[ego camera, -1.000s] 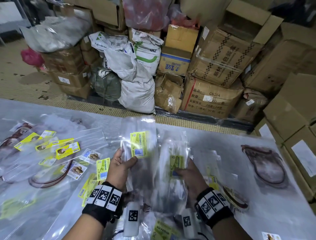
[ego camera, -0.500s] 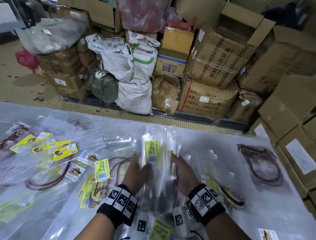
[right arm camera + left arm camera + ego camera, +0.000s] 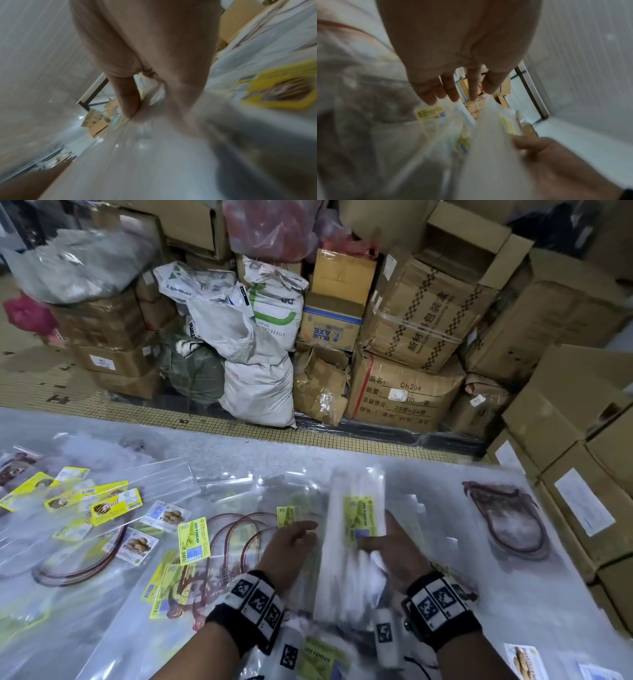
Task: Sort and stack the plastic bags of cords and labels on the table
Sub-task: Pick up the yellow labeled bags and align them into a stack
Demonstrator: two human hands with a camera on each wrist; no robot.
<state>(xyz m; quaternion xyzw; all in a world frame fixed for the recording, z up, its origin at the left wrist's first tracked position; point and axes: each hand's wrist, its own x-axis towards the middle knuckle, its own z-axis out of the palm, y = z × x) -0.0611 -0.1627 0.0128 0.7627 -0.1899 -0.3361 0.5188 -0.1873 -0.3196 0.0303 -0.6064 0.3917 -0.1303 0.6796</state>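
Fingers (image 3: 368, 541) of right hand (image 3: 397, 546) pinch the bundle of bags (image 3: 349, 546), thumb across its green label (image 3: 360, 520); right wrist view confirms thumb curled onto plastic. Left hand (image 3: 289, 546) sits just left of the bundle, fingers straight and loosely spread, holding nothing; contact with the bundle edge unclear, blurred. Bundle long axis runs away from the body, near end between both wrists, far end up off the worktop (image 3: 428, 474). Right hand carries it, so it's the nearer one. Loose corded bag (image 3: 236, 537) lies left of the bundle, under the left hand. Likely next: left hand squares the bundle edge or picks up that bag.
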